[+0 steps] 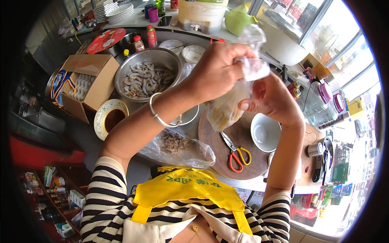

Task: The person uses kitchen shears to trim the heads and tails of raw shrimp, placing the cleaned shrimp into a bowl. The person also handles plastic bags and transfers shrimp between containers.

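My left hand [223,71] grips the gathered neck of a clear plastic bag [226,112] with pale yellowish contents, raised above a round wooden board [209,130]. Close beside the bag is my right hand [267,100], thumb and fingers apart near its side; whether it touches the plastic is unclear. Red-and-yellow-handled scissors [235,152] lie on the board, with a white bowl [266,133] at its right. Left of the board, an open plastic bag [197,152] holds shrimp scraps. A steel basin [120,77] of shrimp stands beyond my left forearm.
A patterned bowl of dark sauce [98,121] and a cardboard box [98,82] with egg trays stand at the left. Bottles, small bowls and a large plastic tub [203,15] line the back. Lidded glass jars [316,97] and a metal cup [315,149] are at the right.
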